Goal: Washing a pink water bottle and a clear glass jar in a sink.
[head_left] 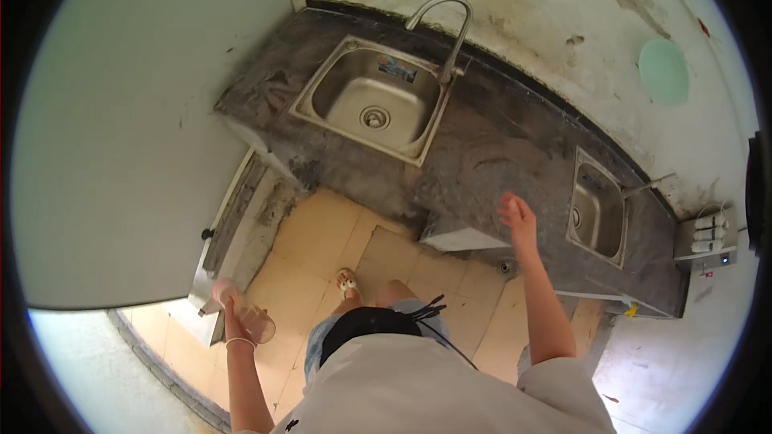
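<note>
A person's left hand [227,299] grips a clear plastic cup [253,321] tilted at hip level, while the empty right hand [517,217], fingers spread wide, hovers over the dark stone tabletop [498,145] between two steel sinks [371,96].

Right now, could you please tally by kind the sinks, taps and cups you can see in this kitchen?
Steel sinks: 2, a large sink and a small sink
Taps: 2, a tall curved tap and a short tap
Clear cups: 1, the cup in the left hand
Total: 5
</note>
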{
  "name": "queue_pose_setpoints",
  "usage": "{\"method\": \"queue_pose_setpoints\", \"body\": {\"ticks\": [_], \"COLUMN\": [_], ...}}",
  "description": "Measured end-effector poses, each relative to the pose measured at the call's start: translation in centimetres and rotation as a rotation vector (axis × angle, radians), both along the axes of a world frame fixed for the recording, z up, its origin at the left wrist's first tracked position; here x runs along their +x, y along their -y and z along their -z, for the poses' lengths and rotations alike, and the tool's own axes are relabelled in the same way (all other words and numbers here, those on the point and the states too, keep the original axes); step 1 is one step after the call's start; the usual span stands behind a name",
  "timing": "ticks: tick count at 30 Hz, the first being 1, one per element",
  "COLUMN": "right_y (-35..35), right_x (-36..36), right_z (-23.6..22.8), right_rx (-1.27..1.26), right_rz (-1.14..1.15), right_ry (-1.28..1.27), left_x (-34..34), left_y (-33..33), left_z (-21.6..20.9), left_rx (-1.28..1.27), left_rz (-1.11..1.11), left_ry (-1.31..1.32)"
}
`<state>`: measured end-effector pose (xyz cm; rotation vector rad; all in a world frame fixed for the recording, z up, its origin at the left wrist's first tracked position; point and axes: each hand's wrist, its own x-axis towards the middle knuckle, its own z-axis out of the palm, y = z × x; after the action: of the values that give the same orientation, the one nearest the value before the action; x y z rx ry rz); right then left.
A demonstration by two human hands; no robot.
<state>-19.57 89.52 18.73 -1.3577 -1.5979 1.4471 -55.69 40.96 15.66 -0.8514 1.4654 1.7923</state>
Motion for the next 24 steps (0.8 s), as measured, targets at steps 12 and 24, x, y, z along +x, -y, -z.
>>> {"method": "queue_pose_setpoints", "body": {"ticks": [12, 24], "right_y": [-24.8, -24.1], "right_x": [-19.5, -28.7], "right_z": [3.5, 9.4], "right_rx": [0.301, 0.468], "right_rz": [0.054, 0.224], "right_ry": [0.164, 0.354], "left_x": [-14.0, -22.5], "left_y": [-24.7, -45.8], "left_z": [-2.3, -0.3], "left_rx": [0.161, 0.153], "left_rz": [0.317, 0.923], "left_ry": [-0.115, -0.279]}}
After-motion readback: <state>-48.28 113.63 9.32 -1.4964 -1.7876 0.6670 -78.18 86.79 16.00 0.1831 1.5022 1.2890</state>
